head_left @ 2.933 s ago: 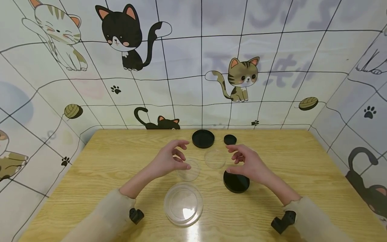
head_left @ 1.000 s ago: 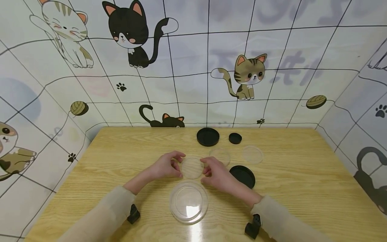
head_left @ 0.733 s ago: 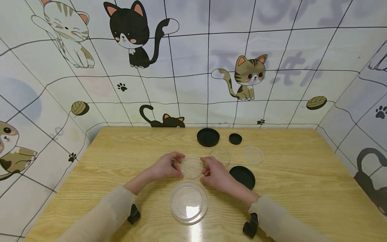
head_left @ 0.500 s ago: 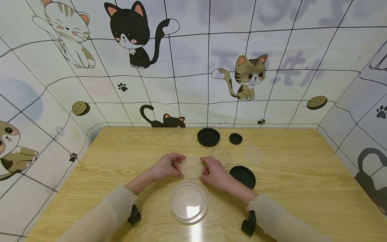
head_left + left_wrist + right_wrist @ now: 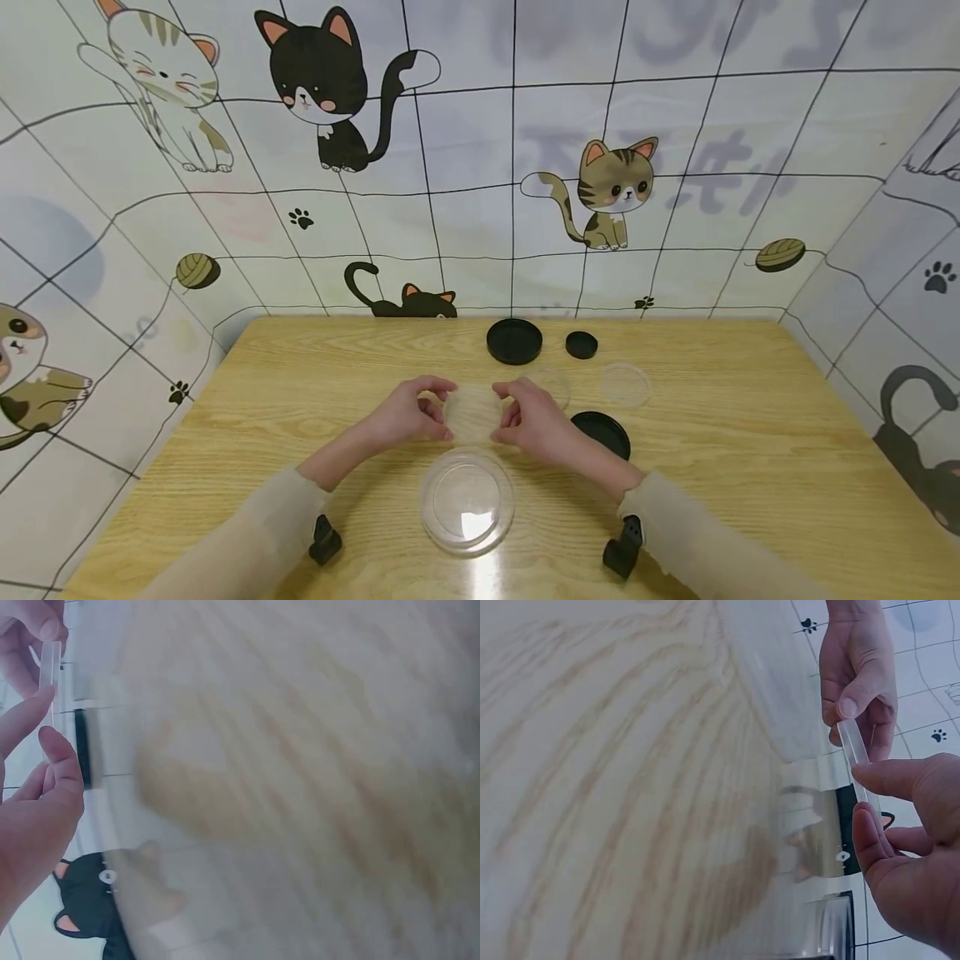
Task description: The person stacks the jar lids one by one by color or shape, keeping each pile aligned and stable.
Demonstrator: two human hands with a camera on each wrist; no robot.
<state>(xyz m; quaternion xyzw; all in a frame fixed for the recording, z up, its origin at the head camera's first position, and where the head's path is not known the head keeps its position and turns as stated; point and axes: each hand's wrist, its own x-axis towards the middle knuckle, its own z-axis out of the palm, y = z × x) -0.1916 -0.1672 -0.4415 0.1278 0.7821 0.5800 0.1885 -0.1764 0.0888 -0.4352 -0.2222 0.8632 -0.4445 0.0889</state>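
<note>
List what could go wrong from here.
Slip: the left hand and right hand grip the clear disc only at its edges, so uneven pressure might pop it loose.

Knock: if dropped, it could hit the clear dish just nearer the person.

Nudge: the right forearm crosses over the black dish in the head view; lowering it may shift the dish. Gap unclear.

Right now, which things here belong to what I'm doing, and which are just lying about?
In the job: left hand, right hand, held disc.

Probably just lying about, since neither hand holds them: large clear disc, rightmost clear disc, half-hidden clear disc, far black disc, small black disc, near black disc.
</note>
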